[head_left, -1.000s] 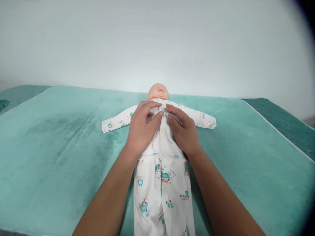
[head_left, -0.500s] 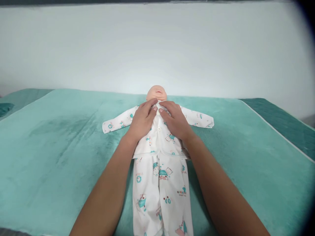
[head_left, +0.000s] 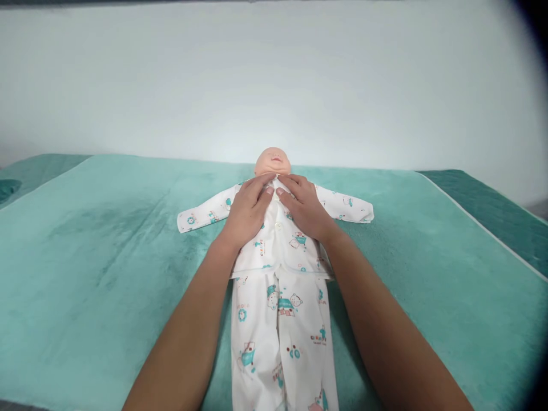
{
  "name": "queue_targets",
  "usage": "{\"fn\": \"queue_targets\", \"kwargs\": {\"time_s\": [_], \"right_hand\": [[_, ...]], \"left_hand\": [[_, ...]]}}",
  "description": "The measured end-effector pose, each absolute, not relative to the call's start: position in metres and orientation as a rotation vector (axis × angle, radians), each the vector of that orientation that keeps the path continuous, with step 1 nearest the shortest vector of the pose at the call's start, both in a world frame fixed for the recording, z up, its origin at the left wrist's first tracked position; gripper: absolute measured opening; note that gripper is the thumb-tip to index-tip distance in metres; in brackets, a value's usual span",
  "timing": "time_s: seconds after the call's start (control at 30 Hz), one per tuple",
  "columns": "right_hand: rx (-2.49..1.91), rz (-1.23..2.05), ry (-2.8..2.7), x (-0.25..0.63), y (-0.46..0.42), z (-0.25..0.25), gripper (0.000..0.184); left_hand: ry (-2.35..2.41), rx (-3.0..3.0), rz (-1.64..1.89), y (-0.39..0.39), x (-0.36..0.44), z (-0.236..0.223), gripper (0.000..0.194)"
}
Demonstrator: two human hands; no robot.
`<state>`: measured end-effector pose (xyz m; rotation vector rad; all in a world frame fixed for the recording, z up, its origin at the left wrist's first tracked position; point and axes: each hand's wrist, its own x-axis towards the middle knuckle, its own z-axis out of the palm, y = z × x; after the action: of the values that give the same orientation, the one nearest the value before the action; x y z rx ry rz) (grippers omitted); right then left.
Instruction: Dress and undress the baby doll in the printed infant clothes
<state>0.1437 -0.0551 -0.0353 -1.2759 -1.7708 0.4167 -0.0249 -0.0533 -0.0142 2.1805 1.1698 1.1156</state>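
A baby doll [head_left: 273, 161] lies on its back, head at the far end, wearing a white printed shirt [head_left: 270, 251] and matching trousers [head_left: 257, 331]. My left hand [head_left: 250, 206] rests on the left side of the shirt's chest, its fingers stretched towards the collar. On the right side of the chest, my right hand [head_left: 306, 208] lies in the same way, fingers extended and thumb near the front opening. A button [head_left: 278, 226] shows between the hands. Both sleeves spread out sideways. My hands cover the upper chest, and the trouser legs run out of view at the bottom.
A light green blanket [head_left: 107, 285] lies under the doll. Darker green cloth [head_left: 492, 211] shows beyond its right edge, and more at the far left. A white wall [head_left: 274, 74] rises behind the far edge.
Both hands stay on the chest with barely any movement. The shirt's hem and front have shifted very slightly towards me and to the right.
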Motion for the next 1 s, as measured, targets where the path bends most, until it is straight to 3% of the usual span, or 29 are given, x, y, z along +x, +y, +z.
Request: {"fn": "queue_targets", "kwargs": {"time_s": [0.2,0.33,0.5,0.73,1.0], "right_hand": [[-1.215,0.579,-1.45,0.141,-0.063,-0.036,0.031],[-1.24,0.632,-1.397,0.147,-0.065,-0.041,0.034],[-1.503,0.397,-1.566,0.171,-0.056,-0.059,0.047],[-1.8,-0.025,-1.629,0.201,-0.057,-0.082,0.048],[-2.074,0.005,-1.578,0.275,-0.089,-0.093,0.051]], "left_hand": [[1.116,2.285,1.113,-0.052,-0.028,-0.016,0.04],[1.126,2.262,1.124,-0.053,-0.029,-0.016,0.04],[1.248,2.172,1.146,-0.051,-0.035,-0.024,0.044],[1.745,2.415,0.908,-0.055,-0.093,-0.061,0.051],[2.171,2.35,0.56,-0.072,-0.164,-0.068,0.059]]}}
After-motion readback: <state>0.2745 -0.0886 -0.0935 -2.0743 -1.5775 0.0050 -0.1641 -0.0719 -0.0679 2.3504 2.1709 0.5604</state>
